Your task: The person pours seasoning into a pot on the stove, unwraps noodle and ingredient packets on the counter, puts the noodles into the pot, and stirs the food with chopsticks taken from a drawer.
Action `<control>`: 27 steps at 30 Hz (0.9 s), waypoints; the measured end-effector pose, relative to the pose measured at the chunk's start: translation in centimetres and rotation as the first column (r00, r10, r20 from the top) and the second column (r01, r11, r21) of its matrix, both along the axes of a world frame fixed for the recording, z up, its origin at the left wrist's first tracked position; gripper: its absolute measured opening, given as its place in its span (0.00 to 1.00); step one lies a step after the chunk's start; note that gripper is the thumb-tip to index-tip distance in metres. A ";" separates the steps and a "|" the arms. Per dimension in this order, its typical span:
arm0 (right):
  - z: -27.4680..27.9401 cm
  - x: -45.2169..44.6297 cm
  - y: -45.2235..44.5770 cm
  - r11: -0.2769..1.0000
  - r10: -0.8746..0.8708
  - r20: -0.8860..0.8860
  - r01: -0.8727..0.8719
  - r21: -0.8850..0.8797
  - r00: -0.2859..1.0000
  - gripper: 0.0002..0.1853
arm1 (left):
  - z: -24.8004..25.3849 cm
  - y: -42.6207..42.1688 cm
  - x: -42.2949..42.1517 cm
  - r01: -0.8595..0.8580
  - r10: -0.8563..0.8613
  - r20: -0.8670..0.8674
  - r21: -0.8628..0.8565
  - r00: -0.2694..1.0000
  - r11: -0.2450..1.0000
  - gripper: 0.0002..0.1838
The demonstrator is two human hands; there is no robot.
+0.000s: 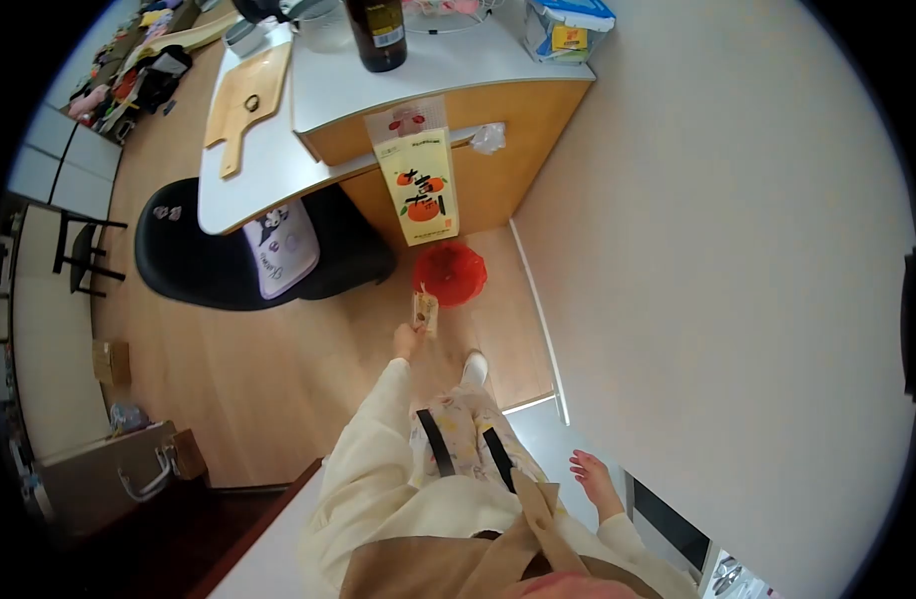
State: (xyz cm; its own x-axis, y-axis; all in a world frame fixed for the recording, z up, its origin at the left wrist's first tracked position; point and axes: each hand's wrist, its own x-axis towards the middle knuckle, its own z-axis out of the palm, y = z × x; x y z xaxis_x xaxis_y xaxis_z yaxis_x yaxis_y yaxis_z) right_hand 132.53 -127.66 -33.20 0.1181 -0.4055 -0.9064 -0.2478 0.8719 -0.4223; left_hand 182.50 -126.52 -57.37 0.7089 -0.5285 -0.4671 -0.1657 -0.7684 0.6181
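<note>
Pale wood-look flooring (278, 379) carries a red bin (468, 284) below the white-topped desk (458, 68). Our left hand (410, 341) pinches a small pale packet (426, 313) between nearly closed fingers, at the bin's near-left rim; we cannot tell whether packet and rim touch. Our right hand (598, 483) hangs apart, fingers loosely spread, holding nothing visible. We do best pinching firmly and keeping the packet steady.

1 dark bottle (378, 40) is standing on the white worktop (458, 68), 1 yellow panel (415, 160) is hanging at its front, and 1 black chair (184, 262), bearing a cushion (290, 255), is standing partly underneath.
</note>
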 end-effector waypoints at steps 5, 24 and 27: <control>0.3 0.5 -0.6 0.999 -0.037 -0.107 0.039 0.014 0.994 0.20 | -3.1 -6.6 3.3 0.219 -0.219 0.009 0.047 0.976 0.975 0.14; 2.2 6.4 5.0 0.824 -0.550 -0.266 0.567 -0.016 0.792 0.15 | 11.1 -5.7 -2.1 0.642 -0.613 -0.586 -0.194 0.530 0.741 0.18; 1.6 5.3 9.6 0.671 -0.738 -0.223 0.727 -0.142 0.637 0.20 | 12.4 -7.7 -6.4 0.745 -0.783 -0.534 -0.369 0.320 0.556 0.22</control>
